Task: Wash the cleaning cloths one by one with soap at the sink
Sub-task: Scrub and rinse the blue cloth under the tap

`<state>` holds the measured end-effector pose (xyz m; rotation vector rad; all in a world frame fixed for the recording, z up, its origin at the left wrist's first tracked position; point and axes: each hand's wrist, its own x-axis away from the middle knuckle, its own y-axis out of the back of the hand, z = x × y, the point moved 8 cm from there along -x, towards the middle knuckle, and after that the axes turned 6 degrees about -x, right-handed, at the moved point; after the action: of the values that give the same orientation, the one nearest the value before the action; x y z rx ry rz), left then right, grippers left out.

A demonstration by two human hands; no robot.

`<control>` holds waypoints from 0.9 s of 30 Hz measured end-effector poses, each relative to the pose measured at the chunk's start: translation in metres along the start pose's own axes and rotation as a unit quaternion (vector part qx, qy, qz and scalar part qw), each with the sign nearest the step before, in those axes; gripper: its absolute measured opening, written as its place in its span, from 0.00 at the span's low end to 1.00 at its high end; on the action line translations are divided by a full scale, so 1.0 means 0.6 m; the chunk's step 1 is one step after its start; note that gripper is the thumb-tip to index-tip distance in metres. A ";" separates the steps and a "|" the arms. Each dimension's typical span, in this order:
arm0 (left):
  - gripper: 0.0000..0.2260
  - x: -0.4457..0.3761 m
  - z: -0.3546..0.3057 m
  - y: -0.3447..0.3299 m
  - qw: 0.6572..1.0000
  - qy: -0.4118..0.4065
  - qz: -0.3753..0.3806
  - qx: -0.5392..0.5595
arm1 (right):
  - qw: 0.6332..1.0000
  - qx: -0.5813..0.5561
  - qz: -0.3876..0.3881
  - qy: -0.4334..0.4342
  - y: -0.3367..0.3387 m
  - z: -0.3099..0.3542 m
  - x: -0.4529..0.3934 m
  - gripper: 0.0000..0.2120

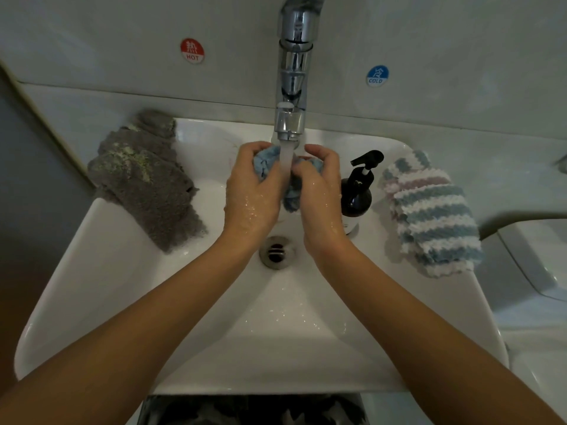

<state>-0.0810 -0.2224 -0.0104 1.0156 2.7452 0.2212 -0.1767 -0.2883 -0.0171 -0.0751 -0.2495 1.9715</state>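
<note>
- Two hands work under one chrome tap (294, 72), whose single stream of water (286, 161) runs down between them.
- Left hand (253, 191): wet, fingers curled round the left end of one bunched blue cloth (266, 163).
- Right hand (319, 194): wet, fingers curled round the right end of the same cloth, which is gripped directly under the spout, above the basin; a darker wet fold hangs down between the two palms.
- One white sink (122, 286), with one round metal drain (277, 251) below the hands.
- One pile of grey cloths (147, 179) lies on the sink's left rim, with pale specks on its upper folds; the number of cloths in it cannot be told.
- One stack of blue, pink and white striped cloths (429, 213) lies on the right rim; its count cannot be told either.
- One dark pump bottle (357, 191) stands between the right hand and the striped stack.
- Two round wall stickers: one red, marked HOT (192, 50), left of the tap; one blue, marked COLD (377, 76), right of it.
</note>
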 end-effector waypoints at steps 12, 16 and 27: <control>0.07 0.003 0.012 -0.003 0.994 0.086 0.010 0.061 | 0.999 0.049 -0.005 -0.018 0.003 -0.015 -0.010 0.06; 0.03 -0.003 0.019 0.009 0.997 0.073 -0.020 -0.021 | 0.998 0.055 0.005 -0.022 0.000 -0.021 -0.007 0.04; 0.14 0.014 0.026 0.006 0.998 0.032 -0.061 0.015 | 1.000 0.016 -0.007 -0.022 -0.020 -0.036 0.020 0.11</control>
<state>-0.0809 -0.2132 -0.0260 0.8592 2.8650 0.1976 -0.1671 -0.2701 -0.0348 -0.0089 -0.2457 1.9635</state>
